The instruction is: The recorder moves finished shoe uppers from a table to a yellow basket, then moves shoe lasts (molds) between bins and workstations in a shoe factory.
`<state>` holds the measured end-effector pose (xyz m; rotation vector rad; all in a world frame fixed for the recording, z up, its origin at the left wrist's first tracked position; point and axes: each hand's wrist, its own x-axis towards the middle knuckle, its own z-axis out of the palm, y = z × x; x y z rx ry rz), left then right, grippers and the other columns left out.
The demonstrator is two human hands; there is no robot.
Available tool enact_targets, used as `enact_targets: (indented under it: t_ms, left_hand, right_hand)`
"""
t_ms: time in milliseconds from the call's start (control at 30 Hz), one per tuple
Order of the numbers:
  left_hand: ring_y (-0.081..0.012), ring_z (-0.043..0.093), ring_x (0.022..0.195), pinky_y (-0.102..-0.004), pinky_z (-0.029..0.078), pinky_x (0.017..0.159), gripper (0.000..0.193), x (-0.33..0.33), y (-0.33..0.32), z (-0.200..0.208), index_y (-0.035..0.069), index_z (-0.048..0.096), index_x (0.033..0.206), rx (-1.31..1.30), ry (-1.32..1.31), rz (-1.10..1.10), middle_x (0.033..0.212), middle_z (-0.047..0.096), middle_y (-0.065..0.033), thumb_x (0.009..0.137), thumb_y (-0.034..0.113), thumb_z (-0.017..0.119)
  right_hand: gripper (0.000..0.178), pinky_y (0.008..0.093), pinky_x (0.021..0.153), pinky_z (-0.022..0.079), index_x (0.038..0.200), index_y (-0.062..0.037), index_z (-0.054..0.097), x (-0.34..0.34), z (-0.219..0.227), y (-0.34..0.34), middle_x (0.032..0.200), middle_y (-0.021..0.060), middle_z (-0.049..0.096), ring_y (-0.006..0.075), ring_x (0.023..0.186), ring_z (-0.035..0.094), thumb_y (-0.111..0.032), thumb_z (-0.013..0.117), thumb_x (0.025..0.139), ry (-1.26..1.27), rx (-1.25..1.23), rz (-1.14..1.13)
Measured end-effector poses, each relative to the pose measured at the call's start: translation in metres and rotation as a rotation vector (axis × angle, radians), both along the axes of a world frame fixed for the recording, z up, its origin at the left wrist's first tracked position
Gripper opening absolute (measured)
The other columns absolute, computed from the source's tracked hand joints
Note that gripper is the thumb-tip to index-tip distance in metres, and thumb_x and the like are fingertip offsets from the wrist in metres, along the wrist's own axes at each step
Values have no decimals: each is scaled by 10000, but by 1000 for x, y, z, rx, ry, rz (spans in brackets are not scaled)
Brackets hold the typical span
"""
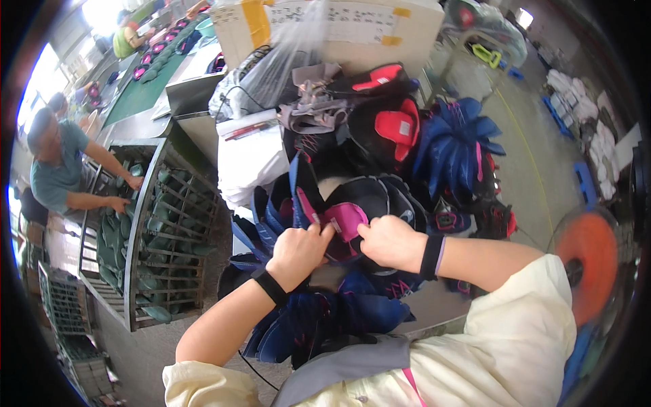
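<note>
My left hand (298,252) is closed in a pinch at the left edge of a bright pink shoe tongue (347,220), close to a blue upper with a pink lining. Pinched on the tongue's right edge is my right hand (392,243). The tongue belongs to a dark shoe upper, partly covered by my hands. Blue shoe uppers (291,329) lie below my wrists, and more blue ones (458,146) are fanned out at the far right. Behind my hands sits a black upper with a red tongue (397,129).
White sheets (251,159) with pens lie at the left, before a large white box (352,30). Left of the table stands a metal cage cart (135,258) of green shoe lasts; a co-worker (64,159) reaches into it. An orange fan (590,268) is at my right.
</note>
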<state>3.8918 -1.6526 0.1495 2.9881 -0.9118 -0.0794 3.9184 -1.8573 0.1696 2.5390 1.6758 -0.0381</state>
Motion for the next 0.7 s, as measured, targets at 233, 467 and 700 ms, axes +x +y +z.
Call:
enact_targets:
  t_ms: [233, 467, 700]
  left_hand:
    - [-202, 563, 524, -319, 457, 463, 134, -74, 93, -10, 138, 554, 768, -14, -87, -33, 810, 515, -22, 733, 257, 603]
    - [-216, 581, 515, -321, 446, 453, 319, -74, 37, 29, 100, 571, 896, 211, -37, 310, 670, 570, -38, 809, 404, 530]
    - [-205, 616, 559, -302, 486, 478, 515, -18, -23, 9, 130, 322, 1324, 328, -142, 213, 999, 562, -168, 822, 149, 434]
  right_hand:
    - [48, 334, 499, 460, 678, -125, 583, 17, 6, -104, 750, 39, 509, 207, 632, 584, -129, 536, 681, 97, 67, -205]
    - [11, 307, 511, 461, 616, -111, 554, 0, 9, -100, 752, 20, 496, 172, 710, 537, -113, 564, 611, -40, 146, -136]
    - [66, 294, 543, 468, 617, -91, 583, -13, 22, -86, 718, 5, 527, 191, 720, 520, -142, 583, 574, 11, 76, -91]
